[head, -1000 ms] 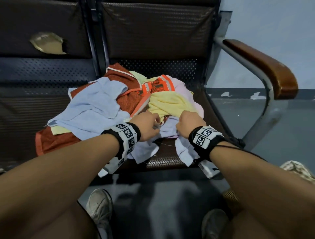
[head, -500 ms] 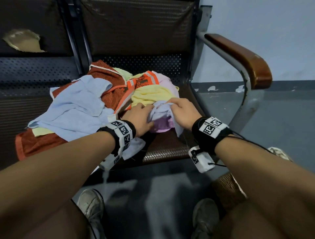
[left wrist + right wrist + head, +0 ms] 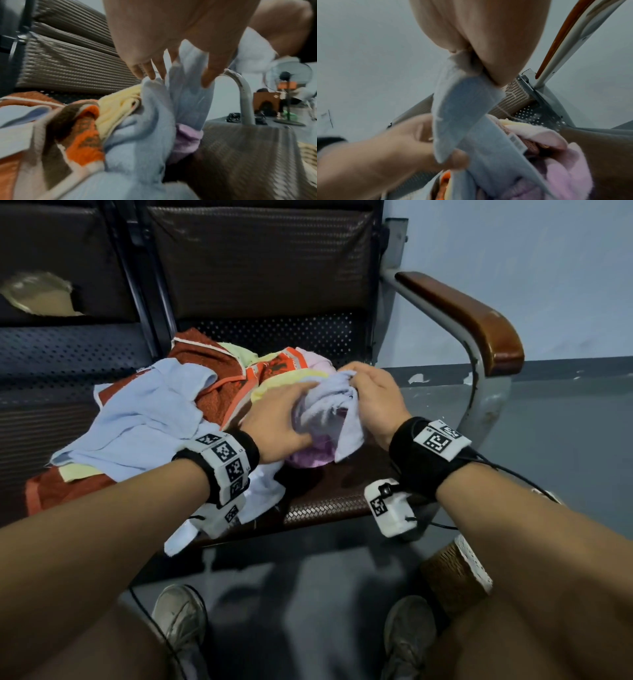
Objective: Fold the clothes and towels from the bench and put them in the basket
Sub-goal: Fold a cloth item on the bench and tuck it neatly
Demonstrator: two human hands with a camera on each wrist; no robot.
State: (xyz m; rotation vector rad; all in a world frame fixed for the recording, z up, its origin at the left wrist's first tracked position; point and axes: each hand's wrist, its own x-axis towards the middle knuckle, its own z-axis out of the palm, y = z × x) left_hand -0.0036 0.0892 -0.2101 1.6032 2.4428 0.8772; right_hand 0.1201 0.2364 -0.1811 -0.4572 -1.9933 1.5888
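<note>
Both my hands are on the pale blue towel (image 3: 329, 402) now, and it is higher than half a second ago: then it sat bunched low against the pile, now it is lifted off the surface (image 3: 342, 501), with a flap hanging down toward the seat. My right hand (image 3: 373, 402) has its grip closed on the towel's top edge, fingers pinching a gathered corner; the right wrist view shows the cloth bunched tight between fingers and thumb. My left hand (image 3: 274, 422) has slid up along the towel's left side, fingers and thumb curled round the fabric, so that grip is holding the towel too. A second ago both hands were down at the front edge of the pile.

Under the towel a purple cloth (image 3: 311, 453) shows, touching the towel's hanging part. A yellow cloth (image 3: 274, 386) lies just behind my left hand, and the red and orange towel (image 3: 219, 392) and a light blue shirt (image 3: 144, 419) spread to the left, well inside the seat. A white cloth (image 3: 260, 494) droops over the front edge of the surface under my left wrist.

To the right the seat is bare up to the armrest (image 3: 472, 320). The basket (image 3: 452, 577) stands on the floor by my right knee, near the seat's front edge.
</note>
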